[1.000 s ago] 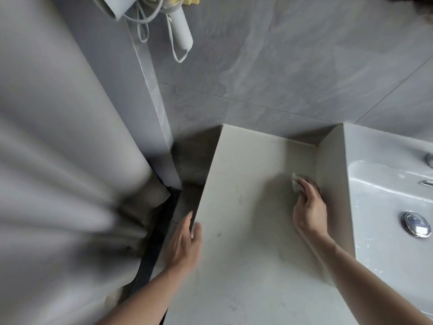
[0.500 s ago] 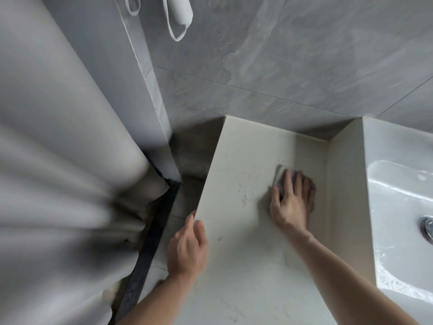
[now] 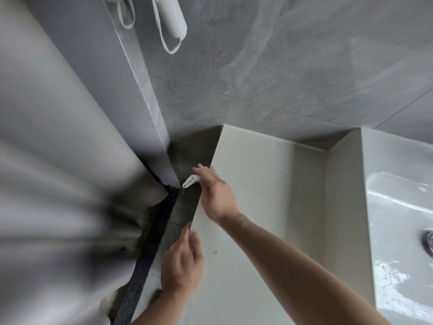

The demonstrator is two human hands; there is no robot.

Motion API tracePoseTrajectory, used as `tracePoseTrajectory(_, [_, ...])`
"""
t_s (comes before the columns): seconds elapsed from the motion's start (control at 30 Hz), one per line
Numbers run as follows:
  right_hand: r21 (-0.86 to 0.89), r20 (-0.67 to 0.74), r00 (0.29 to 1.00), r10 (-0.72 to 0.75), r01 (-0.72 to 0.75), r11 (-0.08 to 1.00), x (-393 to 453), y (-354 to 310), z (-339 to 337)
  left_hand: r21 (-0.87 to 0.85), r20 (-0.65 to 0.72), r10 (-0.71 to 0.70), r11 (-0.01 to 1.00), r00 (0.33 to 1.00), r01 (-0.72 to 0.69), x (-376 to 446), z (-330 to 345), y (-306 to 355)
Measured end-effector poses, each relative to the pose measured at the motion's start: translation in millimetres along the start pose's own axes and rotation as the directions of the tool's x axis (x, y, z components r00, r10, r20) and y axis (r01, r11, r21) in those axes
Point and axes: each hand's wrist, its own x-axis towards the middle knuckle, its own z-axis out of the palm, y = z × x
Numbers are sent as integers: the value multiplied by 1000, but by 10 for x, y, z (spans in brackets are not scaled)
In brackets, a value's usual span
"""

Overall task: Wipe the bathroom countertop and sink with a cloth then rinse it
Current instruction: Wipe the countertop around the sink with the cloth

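A pale beige countertop (image 3: 264, 184) runs from the tiled wall toward me. My right hand (image 3: 216, 195) lies flat with straight fingers at the counter's left edge and presses a small white cloth (image 3: 191, 180), part of which hangs over that edge. My left hand (image 3: 181, 263) rests nearer to me on the same left edge, fingers straight along it. The white sink (image 3: 398, 219) stands raised at the right; its basin looks wet and its chrome drain (image 3: 427, 241) shows at the frame's edge.
A grey shower curtain (image 3: 58, 172) fills the left side, with a dark floor strip (image 3: 150, 252) below the counter's edge. Grey wall tiles (image 3: 281, 66) rise behind. A white handle with a cord loop (image 3: 172, 22) hangs on the wall at the top.
My right hand has swept the cloth leftward across the countertop, from beside the sink wall to the left edge. My left hand has stayed on the near left edge.
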Motion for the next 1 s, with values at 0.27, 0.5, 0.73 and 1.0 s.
tracePoseTrajectory(0.27, [-6, -428, 845, 322, -359, 933, -308, 848, -1449, -74, -5, -36, 997, 999, 35, -12, -3, 15])
tracePoseTrajectory(0.5, [-344, -434, 771, 466, -620, 705, -521, 1357, -1152, -52, -37, 9, 999, 999, -10, -17, -10, 4])
tracePoseTrajectory(0.73, [-356, -295, 918, 264, -362, 862, 21, 581, -267, -41, -23, 11, 999, 1000, -12, -1, -19, 16])
tracePoseTrajectory(1.0, [-93, -46, 978, 203, -207, 974, 271, 32, -38, -51, -41, 2, 999, 999, -5, -12, -6, 20])
